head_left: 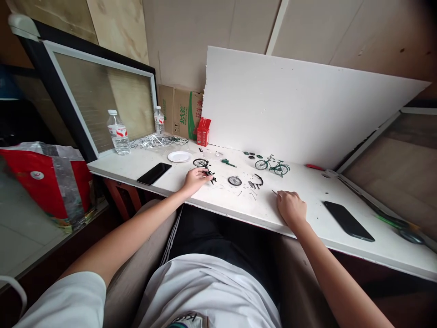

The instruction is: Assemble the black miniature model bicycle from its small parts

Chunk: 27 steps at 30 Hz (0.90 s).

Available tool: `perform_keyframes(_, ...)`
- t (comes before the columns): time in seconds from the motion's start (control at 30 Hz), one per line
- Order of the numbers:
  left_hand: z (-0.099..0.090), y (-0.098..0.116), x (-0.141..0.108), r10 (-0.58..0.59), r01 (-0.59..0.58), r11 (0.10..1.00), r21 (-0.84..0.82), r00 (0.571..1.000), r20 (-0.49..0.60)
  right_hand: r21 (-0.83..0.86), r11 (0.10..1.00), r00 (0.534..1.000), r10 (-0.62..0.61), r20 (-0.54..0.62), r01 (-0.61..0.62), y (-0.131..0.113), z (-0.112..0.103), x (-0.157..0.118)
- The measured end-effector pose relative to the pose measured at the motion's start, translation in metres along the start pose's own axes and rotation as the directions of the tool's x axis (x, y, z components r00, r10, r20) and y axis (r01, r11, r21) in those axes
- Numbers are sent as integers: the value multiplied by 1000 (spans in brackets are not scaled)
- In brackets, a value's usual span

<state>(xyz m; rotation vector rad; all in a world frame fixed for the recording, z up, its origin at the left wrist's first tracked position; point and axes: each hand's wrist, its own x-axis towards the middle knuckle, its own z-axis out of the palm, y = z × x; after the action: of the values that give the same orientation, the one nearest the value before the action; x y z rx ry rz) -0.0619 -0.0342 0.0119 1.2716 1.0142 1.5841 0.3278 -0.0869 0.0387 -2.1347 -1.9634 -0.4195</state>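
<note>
Head view: pinching a black model part [212, 176] in the left hand [196, 180] near a loose wheel [235, 181], gripping a thin rod [274, 192] in the right hand [292, 207] — apparently mid-assembly, calling for careful alignment.

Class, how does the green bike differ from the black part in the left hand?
The green bike is green; the black part is black. The green bike stands upright on the table; the black part is held by the left hand. The green bike is fully visible; fingers partly hide the black part. Both have slender pieces.
</note>
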Motion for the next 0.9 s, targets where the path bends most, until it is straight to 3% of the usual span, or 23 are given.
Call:
perform_keyframes(0.1,-5,-3,1,19,-19,998,54,1000,4,44,998,994,-45,-103,50,-13,-4,-8)
perform_keyframes(0.2,-7,-7,0,30,-31,997,64,999,23,145,974,970,-143,-195,172,-47,-8,-16)
perform_keyframes(0.33,-9,-7,-8,136,-143,968,204,990,45,299,885,928,-298,-224,356,-102,-2,-28)
perform_keyframes(0.43,-11,-4,-16,189,-196,911,362,980,57,293,866,907,-342,-246,406,-125,6,-42)
perform_keyframes(0.57,-11,1,-21,207,-207,898,389,977,40,234,852,864,-385,-324,468,-118,13,-65)
perform_keyframes(0.67,-11,0,-21,210,-210,835,509,976,59,210,822,823,-437,-364,529,-105,14,-79)
perform_keyframes(0.77,-13,-2,-22,213,-188,770,610,977,32,208,811,810,-450,-376,547,-100,14,-86)
perform_keyframes(0.9,-11,8,-26,384,-278,576,769,922,46,249,815,823,-408,-395,523,-104,14,-90)
